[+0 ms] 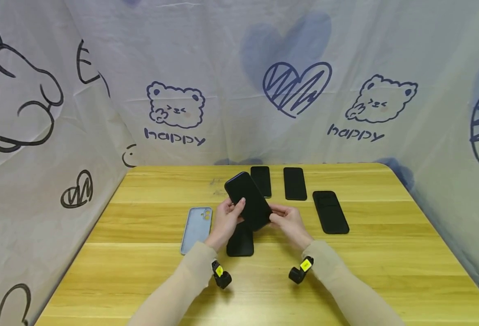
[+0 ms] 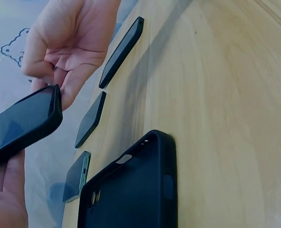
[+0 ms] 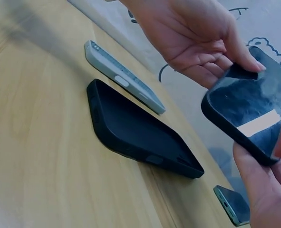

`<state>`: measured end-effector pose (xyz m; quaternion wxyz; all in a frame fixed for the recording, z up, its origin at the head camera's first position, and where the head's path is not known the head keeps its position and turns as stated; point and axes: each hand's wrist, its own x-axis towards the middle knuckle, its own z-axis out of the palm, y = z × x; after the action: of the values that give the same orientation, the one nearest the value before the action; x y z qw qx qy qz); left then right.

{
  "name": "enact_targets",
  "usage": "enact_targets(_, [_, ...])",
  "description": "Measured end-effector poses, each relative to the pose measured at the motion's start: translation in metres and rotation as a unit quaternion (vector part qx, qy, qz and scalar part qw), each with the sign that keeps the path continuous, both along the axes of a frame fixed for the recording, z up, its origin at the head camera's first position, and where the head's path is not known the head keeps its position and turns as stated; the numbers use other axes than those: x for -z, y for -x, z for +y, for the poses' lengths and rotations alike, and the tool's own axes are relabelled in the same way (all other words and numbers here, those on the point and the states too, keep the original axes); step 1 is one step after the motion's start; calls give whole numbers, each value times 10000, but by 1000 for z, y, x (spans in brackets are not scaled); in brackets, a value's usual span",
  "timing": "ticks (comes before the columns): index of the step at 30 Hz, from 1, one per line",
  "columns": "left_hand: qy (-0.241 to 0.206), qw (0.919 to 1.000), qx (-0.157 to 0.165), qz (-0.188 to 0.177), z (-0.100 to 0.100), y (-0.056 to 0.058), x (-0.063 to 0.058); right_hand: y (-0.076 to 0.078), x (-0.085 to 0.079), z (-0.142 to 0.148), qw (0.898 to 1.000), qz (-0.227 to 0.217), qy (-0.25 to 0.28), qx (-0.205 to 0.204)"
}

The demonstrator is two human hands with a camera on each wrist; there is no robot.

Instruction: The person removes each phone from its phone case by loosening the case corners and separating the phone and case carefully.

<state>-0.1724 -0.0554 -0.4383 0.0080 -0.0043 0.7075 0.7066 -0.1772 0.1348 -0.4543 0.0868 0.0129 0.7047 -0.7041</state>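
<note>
A smartphone with a black case around its edge (image 1: 249,201) is held above the table, tilted, its dark screen facing up. The left hand (image 1: 224,222) grips its left side, thumb on the screen and fingers beneath. At its lower right corner, the right hand (image 1: 289,222) pinches the edge between thumb and fingers; the left wrist view also has this right hand (image 2: 71,42) at that corner. Under the held phone lies an empty black phone case (image 1: 240,242), hollow side up in the right wrist view. A light blue phone case (image 1: 196,230) rests left of the left hand.
Two dark phones, one behind the held phone (image 1: 261,181) and one further right (image 1: 295,183), lie near the wooden table's (image 1: 141,271) back edge. Another black phone (image 1: 331,212) lies to the right. A printed cloth (image 1: 231,81) hangs behind the table.
</note>
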Motion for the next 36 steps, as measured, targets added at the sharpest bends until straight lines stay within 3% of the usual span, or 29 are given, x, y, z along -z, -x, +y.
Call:
enact_targets(11, [-424, 9983, 181, -359, -5, 1, -4, 2, -2, 8, 9976, -151, 475, -489])
enact_targets(16, [-1256, 9893, 320, -665, -8, 3, -5, 1, -4, 11, 9872, -163, 1251, -972])
enact_targets(19, [-1668, 9818, 438, -795, -11, 4, -4, 1, -5, 14, 9763, -90, 1703, -1333])
enact_targets(26, [-2008, 9720, 778, -937, -13, 5, -6, 2, 0, 21, 9473, 186, 2506, -1989])
enact_targets(32, [-2526, 9529, 1265, -1104, -13, 5, -10, 0, 2, 24, 9050, 95, 3409, -2541])
enact_targets(36, [-2601, 9484, 1470, -1060, -12, 6, -10, -2, 1, 25, 8807, -217, 3864, -2730])
